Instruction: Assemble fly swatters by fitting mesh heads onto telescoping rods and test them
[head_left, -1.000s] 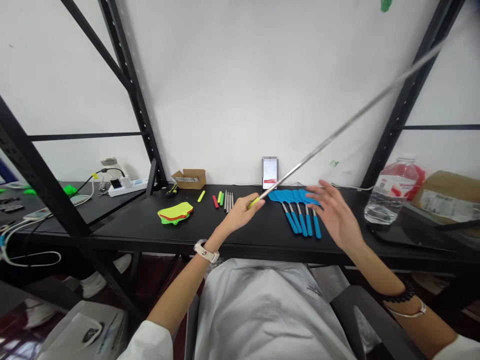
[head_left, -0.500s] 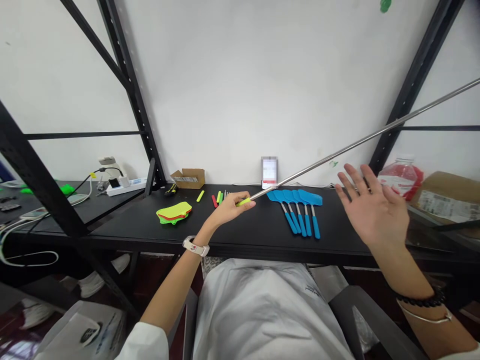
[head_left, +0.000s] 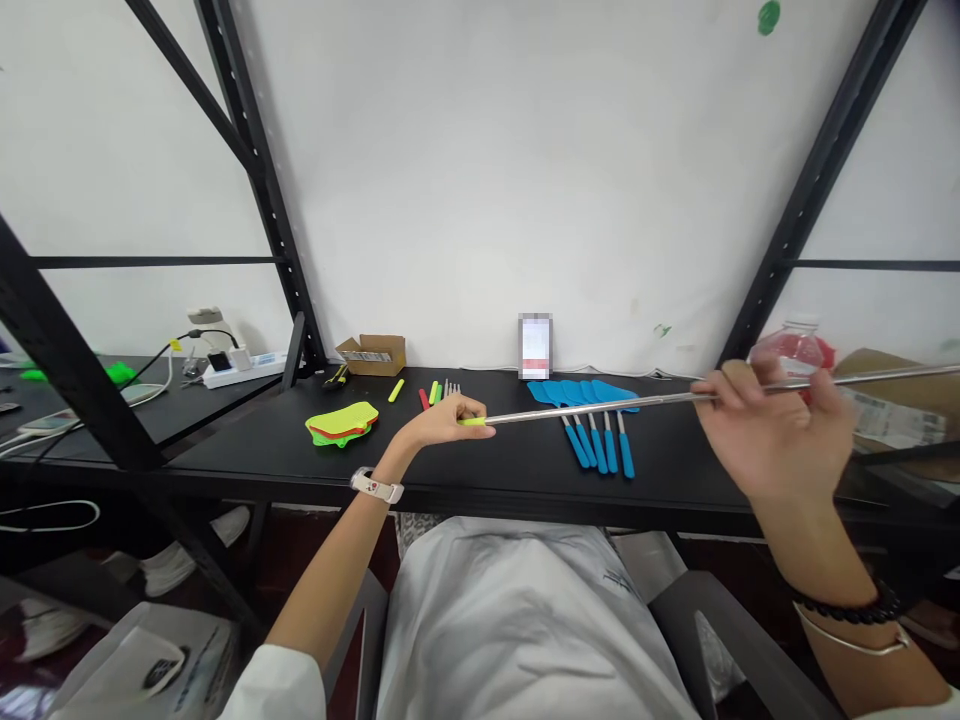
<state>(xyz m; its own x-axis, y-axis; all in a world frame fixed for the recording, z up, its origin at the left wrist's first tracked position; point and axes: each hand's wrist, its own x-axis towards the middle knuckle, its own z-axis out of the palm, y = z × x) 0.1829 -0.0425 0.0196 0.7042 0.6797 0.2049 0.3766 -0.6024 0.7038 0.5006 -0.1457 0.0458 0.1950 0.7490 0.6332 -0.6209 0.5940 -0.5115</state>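
A long, thin telescopic metal rod (head_left: pixel 585 410) stretches almost level across the desk and runs out of view at the right. My left hand (head_left: pixel 444 420) is closed around its yellow-green grip. At the right, the fingers of my right hand (head_left: pixel 769 425), slightly blurred, curl over the rod. Below the rod lie several blue flat-headed tools (head_left: pixel 604 440) with metal necks, fanned side by side. A stack of yellow, red and green flat plastic pieces (head_left: pixel 343 424) lies left of my left hand. Behind that hand are small coloured grips (head_left: pixel 430 393) and fork-like metal tines (head_left: pixel 451 388).
A phone (head_left: pixel 535 346) stands against the wall. An open cardboard box (head_left: pixel 373 354) sits at the back left, near a yellow-green stick (head_left: pixel 396 391). A power strip (head_left: pixel 244 371) with cables lies farther left. A clear jar (head_left: pixel 795 345) and a carton (head_left: pixel 900 400) are at the right. Black shelf posts (head_left: pixel 259 180) frame the desk.
The rod's far end has swung down from a steep slant to nearly level. My right hand, open and apart from the rod before, has closed on it. My left hand keeps its hold.
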